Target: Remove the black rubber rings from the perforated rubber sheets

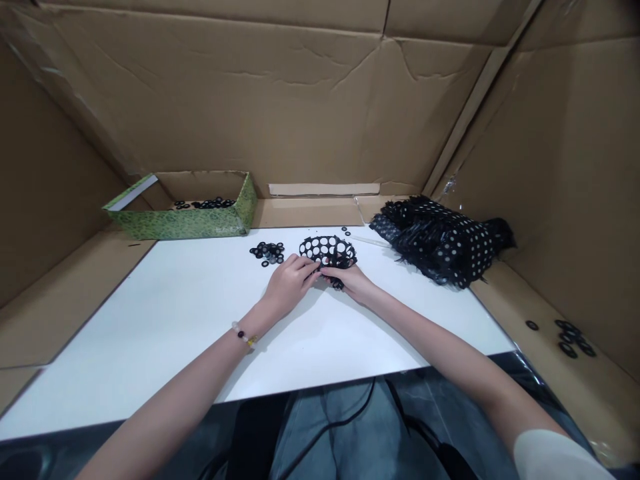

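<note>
The single view comes from a camera worn on the person's head, facing forward and tipped down over the white desk [165,333]. It looks from above the near edge, close enough that the forearms [200,373] run in from lower left and lower right and the lap [345,433] shows below. The hands [287,283] sit just under the center. Its wide field takes in cardboard walls [250,100] left, right and behind the desk.
</note>
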Demonstrator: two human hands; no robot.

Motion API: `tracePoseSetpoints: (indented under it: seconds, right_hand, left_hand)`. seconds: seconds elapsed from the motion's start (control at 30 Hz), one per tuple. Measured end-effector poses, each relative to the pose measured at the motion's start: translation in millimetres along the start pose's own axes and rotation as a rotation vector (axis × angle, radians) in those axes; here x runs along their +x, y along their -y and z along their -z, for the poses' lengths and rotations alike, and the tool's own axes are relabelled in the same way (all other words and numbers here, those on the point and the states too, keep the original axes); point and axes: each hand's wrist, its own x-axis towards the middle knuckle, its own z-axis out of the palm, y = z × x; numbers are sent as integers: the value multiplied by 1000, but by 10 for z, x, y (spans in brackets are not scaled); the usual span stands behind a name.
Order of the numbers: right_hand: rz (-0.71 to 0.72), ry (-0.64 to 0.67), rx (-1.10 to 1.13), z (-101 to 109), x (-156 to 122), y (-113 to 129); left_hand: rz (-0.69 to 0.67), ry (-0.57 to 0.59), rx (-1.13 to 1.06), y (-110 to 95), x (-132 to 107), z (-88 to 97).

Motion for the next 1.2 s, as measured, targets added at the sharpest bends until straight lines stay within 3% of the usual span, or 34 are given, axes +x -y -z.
tracePoseSetpoints:
  seconds: [0.33, 0.47, 0.57, 0.67, 0.7, 0.8, 0.87, 0.93, 1.07, 1.2]
  right_hand:
    - [139, -120, -179, 11, 91, -100]
    - [177, -163, -260, 22, 136, -130]
    - [163, -258, -304, 36, 154, -102]
    - [72, -284, -258, 57, 145, -32]
    - [36, -272, -214, 64, 138, -10]
    - [-40, -210, -66, 72, 115, 26]
    - [-56, -170, -6, 68, 107, 18]
    - [-53, -146, 44, 60, 105, -2]
    - [-14, -95, 118, 41, 97, -22]
    - [22, -54, 130, 22, 71, -18]
  left_hand:
    - [263, 10, -199, -90, 2, -88]
    - [504, -26, -475, -44, 38, -94]
    - [706, -189, -625, 179, 83, -12]
    - [801, -419, -534, 538, 98, 111]
    - [804, -453, -455, 657, 89, 143]
    - [797, -343, -258, 920, 27, 178]
    - [749, -256, -165, 995, -18, 164]
    - [677, -242, -40, 989, -41, 152]
    - [499, -221, 79, 743, 0, 161]
    - [324, 21, -143, 303, 53, 105]
